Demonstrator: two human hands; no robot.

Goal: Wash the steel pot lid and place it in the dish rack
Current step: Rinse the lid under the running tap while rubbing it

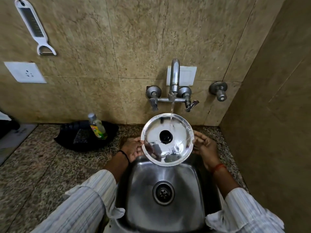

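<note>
Both hands, left hand (134, 149) and right hand (204, 149), pinch the steel pot lid's (175, 148) rim, tilted under the tap (174, 78) at the sink's (144, 190) back edge so water sheets off.

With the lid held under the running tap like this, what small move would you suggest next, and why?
Probably turn the steel lid slowly between the left hand and right hand. The water stream lands only on its far edge near the black knob, so the near part gets little direct flow; the sink below catches the runoff.

White striped sleeves (87, 195); black left wristband (124, 155); orange right thread (218, 167).
</note>
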